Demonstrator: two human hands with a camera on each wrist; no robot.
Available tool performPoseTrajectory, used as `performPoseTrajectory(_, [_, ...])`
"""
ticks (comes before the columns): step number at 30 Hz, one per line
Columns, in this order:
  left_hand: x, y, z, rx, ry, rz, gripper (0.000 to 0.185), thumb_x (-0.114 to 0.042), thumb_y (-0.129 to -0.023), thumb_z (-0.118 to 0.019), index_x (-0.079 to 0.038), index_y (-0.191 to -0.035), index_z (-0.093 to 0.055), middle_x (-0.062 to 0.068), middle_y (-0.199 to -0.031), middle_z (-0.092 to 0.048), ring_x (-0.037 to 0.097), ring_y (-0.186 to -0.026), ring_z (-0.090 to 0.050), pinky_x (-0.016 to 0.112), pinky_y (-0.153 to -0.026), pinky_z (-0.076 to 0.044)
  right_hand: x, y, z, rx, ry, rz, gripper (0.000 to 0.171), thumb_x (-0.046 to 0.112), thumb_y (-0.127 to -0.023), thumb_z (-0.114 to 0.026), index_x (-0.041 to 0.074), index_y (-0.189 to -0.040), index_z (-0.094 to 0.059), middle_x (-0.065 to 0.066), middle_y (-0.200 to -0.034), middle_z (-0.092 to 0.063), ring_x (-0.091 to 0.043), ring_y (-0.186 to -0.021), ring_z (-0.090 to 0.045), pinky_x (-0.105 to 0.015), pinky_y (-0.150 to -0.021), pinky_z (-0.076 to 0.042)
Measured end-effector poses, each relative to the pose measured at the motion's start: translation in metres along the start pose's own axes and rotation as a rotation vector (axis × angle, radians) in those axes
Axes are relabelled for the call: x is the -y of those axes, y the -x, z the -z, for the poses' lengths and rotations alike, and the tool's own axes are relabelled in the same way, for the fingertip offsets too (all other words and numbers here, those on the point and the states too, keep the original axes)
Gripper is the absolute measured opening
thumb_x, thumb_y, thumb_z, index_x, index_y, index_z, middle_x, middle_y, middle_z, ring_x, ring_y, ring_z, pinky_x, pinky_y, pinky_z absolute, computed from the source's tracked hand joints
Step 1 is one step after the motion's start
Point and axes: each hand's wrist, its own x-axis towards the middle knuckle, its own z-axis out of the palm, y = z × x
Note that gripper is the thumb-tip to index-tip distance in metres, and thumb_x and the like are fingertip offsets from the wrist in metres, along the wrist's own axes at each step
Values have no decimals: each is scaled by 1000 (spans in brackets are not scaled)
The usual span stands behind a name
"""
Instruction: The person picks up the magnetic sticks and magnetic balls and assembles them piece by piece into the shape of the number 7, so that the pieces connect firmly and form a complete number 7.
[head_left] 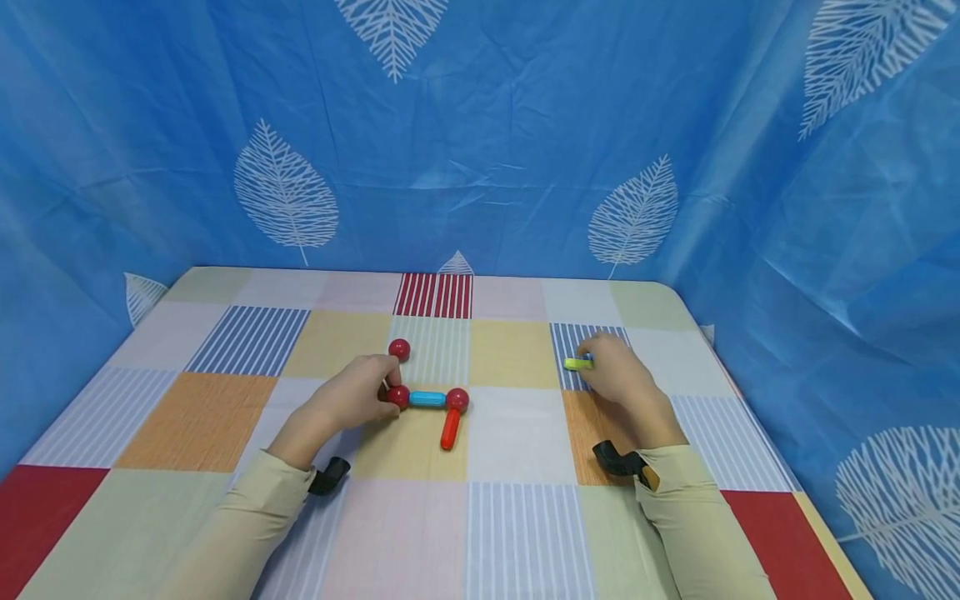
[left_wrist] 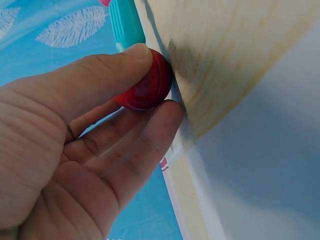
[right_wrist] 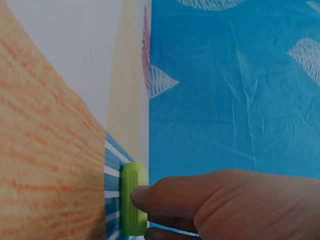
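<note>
Only the head view catches the loose red ball (head_left: pixel 399 349) and red stick (head_left: pixel 450 429); only right wrist shows the green stick (right_wrist: pixel 134 220) end to end, ribbed. Chain on worktop (head_left: pixel 517 433): glossy red end ball (head_left: pixel 399 398), blue stick (head_left: pixel 427 399) at its 3 o'clock, second red ball (head_left: pixel 457 399), red stick at 6–7. Left hand (head_left: pixel 351 396): thumb and fingers pinch end ball, loose ball at its 12. Right hand (head_left: pixel 621 379), about 2–3 o'clock from chain: fingers pinch green stick.

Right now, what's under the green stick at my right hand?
A blue-and-white striped tablecloth patch shows beside the green stick, which your right hand pinches. The spot directly beneath is covered, so I can't tell whether anything else lies there.
</note>
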Motion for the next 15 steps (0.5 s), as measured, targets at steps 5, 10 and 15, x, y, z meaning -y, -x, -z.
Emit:
performPoseTrajectory(5, [0,0,0,-4,0,-13,31,-10,-68,-80,-10,-84,-53,-1,-78,-54,16,-70,-50,26,-61,-44,0,0,-4,5,-11,13,13,6,-80,-64,5,-93,-64,-9,-92,-59,-22,-80,-53,-37,-71,-47])
performPoseTrajectory(10, [-1,1,1,-7,-1,-35,30,-9,-68,-79,-9,-84,-53,0,-79,-55,16,-71,-50,27,-61,-43,3,0,-5,37,-32,56,10,7,-80,-65,7,-89,-62,-4,-80,-60,-19,-73,-54,-36,-66,-47])
performPoseTrajectory(15, [-3,2,2,-4,-2,-35,30,-8,-69,-79,-8,-84,-53,1,-79,-55,18,-72,-51,27,-61,-43,12,2,-6,63,-63,164,11,12,-82,-65,9,-92,-62,0,-80,-60,-17,-75,-56,-35,-67,-47])
